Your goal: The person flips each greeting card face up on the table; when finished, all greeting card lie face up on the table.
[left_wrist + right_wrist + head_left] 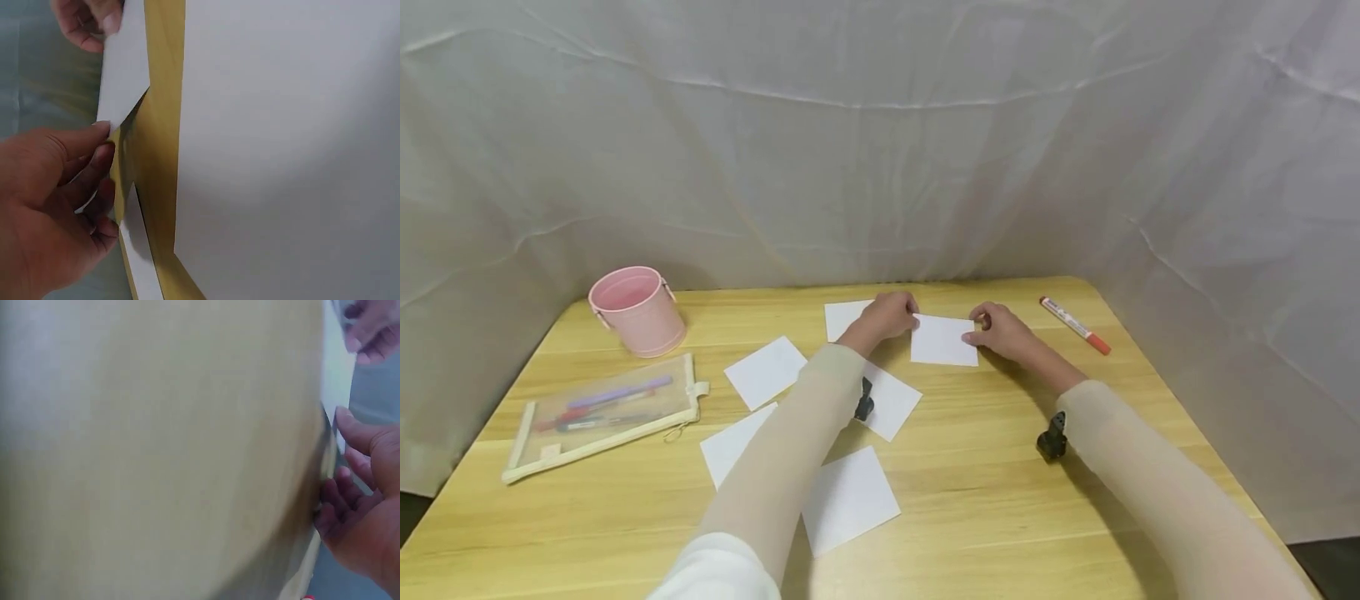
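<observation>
Both hands hold one white paper card (943,340) that lies near the far edge of the wooden table (1000,500), well to the right of the pink metal bucket (637,310). The left hand (889,315) has its fingers curled at the card's left edge, and in the left wrist view thumb and forefinger pinch a corner that stands lifted off the wood. The right hand (1000,330) pinches the right edge, fingers bent, thumb on top. To my eye the step in hand is raising or folding this card, and it should go best if both pinches stay light and level, so the edges meet squarely and the sheet does not buckle or slide. Five more blank cards lie to the right of the bucket, one (844,318) partly under the left wrist, another (766,372) nearer the bucket. In front of the bucket lies a clear zip pencil pouch (602,415) with pens inside. Far to the bucket's right, beyond the right hand, lies a red marker (1074,324); its barrel label is too small to read, and no other writing shows.
</observation>
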Demonstrator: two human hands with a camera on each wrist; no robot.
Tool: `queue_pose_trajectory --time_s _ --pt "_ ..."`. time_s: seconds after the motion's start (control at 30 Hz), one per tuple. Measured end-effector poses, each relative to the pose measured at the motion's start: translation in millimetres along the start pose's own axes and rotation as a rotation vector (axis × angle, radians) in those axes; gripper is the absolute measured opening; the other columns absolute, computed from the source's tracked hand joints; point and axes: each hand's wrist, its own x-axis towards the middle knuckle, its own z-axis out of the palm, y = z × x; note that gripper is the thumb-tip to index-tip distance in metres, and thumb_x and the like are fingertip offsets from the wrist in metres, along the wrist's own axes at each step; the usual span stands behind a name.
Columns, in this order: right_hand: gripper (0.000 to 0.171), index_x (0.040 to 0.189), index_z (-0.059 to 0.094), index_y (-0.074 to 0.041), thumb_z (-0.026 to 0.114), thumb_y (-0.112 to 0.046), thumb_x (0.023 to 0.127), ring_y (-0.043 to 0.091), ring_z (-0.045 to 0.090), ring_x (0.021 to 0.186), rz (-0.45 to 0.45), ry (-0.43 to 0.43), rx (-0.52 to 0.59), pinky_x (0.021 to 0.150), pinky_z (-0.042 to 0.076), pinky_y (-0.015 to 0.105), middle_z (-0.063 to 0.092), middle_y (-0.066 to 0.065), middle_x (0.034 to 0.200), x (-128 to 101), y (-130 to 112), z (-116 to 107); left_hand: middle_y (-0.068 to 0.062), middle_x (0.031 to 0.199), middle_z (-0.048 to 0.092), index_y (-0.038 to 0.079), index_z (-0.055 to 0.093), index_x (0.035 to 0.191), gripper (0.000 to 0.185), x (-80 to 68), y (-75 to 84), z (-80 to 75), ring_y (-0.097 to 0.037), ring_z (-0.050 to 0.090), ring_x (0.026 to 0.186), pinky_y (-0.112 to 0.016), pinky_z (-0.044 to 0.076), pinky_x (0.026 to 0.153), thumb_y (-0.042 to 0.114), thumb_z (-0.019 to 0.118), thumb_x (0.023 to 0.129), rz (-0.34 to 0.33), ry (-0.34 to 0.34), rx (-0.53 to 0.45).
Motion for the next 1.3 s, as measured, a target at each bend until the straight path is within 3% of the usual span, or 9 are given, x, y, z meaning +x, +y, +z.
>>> queue_pose_trajectory --time_s 0.23,0.4,0.53,0.67,0.77,0.9,1.0,1.13,1.3 --pt "0.032 0.125 0.059 -0.003 0.064 -0.023 0.100 0.029 0.060 0.090 -0.006 0.013 0.245 0.074 0.054 0.036 0.060 0.015 0.108 -8 -2 -16 -0.006 0.096 0.055 0.002 0.058 0.120 0.021 -16.1 9.4 -5.7 -0.022 0.065 0.092 -0.029 0.052 0.075 0.010 0.058 0.101 0.065 -0.003 -0.338" --pt "0.031 0.124 0.060 -0.004 0.066 -0.020 0.099 0.032 0.063 0.086 -0.034 0.039 0.331 0.074 0.056 0.039 0.062 0.011 0.101 -22 -20 -17 -0.007 0.102 0.058 0.004 0.058 0.122 0.021 -38.2 8.2 -14.1 -0.026 0.068 0.083 -0.039 0.058 0.075 0.010 0.058 0.101 0.051 0.039 -0.505" --pt "0.029 0.123 0.062 -0.004 0.068 -0.016 0.097 0.037 0.063 0.086 -0.108 0.015 0.399 0.074 0.057 0.041 0.064 0.014 0.098 -42 -48 -11 -0.011 0.107 0.061 0.003 0.059 0.122 0.023 -68.6 -3.0 -22.0 -0.022 0.066 0.081 -0.045 0.060 0.081 0.008 0.061 0.100 0.057 0.083 -0.565" --pt "0.025 0.118 0.069 -0.008 0.070 -0.019 0.095 0.038 0.063 0.085 -0.198 -0.076 0.400 0.073 0.057 0.040 0.068 0.012 0.094 -63 -72 -4 -0.011 0.106 0.061 0.003 0.060 0.121 0.022 -105.3 -18.3 -25.4 -0.019 0.065 0.081 -0.049 0.059 0.084 0.006 0.062 0.099 0.055 0.092 -0.627" --pt "0.023 0.115 0.071 -0.013 0.072 -0.021 0.094 0.034 0.064 0.084 -0.254 -0.146 0.384 0.073 0.058 0.041 0.069 0.010 0.093 -77 -86 2 -0.011 0.104 0.062 0.005 0.061 0.120 0.021 -131.6 -27.6 -27.5 -0.020 0.066 0.080 -0.050 0.058 0.084 0.006 0.062 0.099 0.048 0.087 -0.651" --pt "0.023 0.116 0.072 -0.015 0.073 -0.019 0.093 0.025 0.064 0.086 -0.338 -0.223 0.393 0.074 0.057 0.037 0.071 0.008 0.105 -90 -101 10 -0.009 0.105 0.063 0.009 0.062 0.121 0.022 -159.5 -35.7 -30.8 -0.023 0.065 0.081 -0.048 0.057 0.081 0.011 0.063 0.099 0.034 0.090 -0.648" --pt "0.024 0.117 0.072 -0.015 0.073 -0.016 0.093 0.019 0.063 0.087 -0.401 -0.246 0.411 0.074 0.056 0.032 0.070 0.006 0.115 -97 -108 17 -0.008 0.106 0.063 0.010 0.062 0.122 0.023 -173.2 -39.3 -31.0 -0.028 0.065 0.084 -0.047 0.055 0.078 0.013 0.062 0.100 0.016 0.089 -0.655" --pt "0.024 0.116 0.073 -0.014 0.074 -0.013 0.092 0.019 0.062 0.089 -0.455 -0.238 0.433 0.075 0.055 0.028 0.070 0.006 0.116 -101 -113 23 -0.009 0.107 0.063 0.010 0.063 0.124 0.025 -182.4 -42.3 -27.0 -0.033 0.064 0.089 -0.043 0.055 0.077 0.013 0.063 0.100 -0.017 0.094 -0.667" --pt "0.022 0.113 0.073 -0.011 0.074 -0.010 0.091 0.019 0.063 0.093 -0.440 -0.187 0.448 0.078 0.055 0.026 0.070 0.006 0.114 -105 -114 24 -0.005 0.128 0.060 0.014 0.062 0.132 0.034 -183.8 -41.4 -22.8 -0.026 0.062 0.107 -0.039 0.054 0.086 0.022 0.064 0.099 0.023 0.135 -0.662"
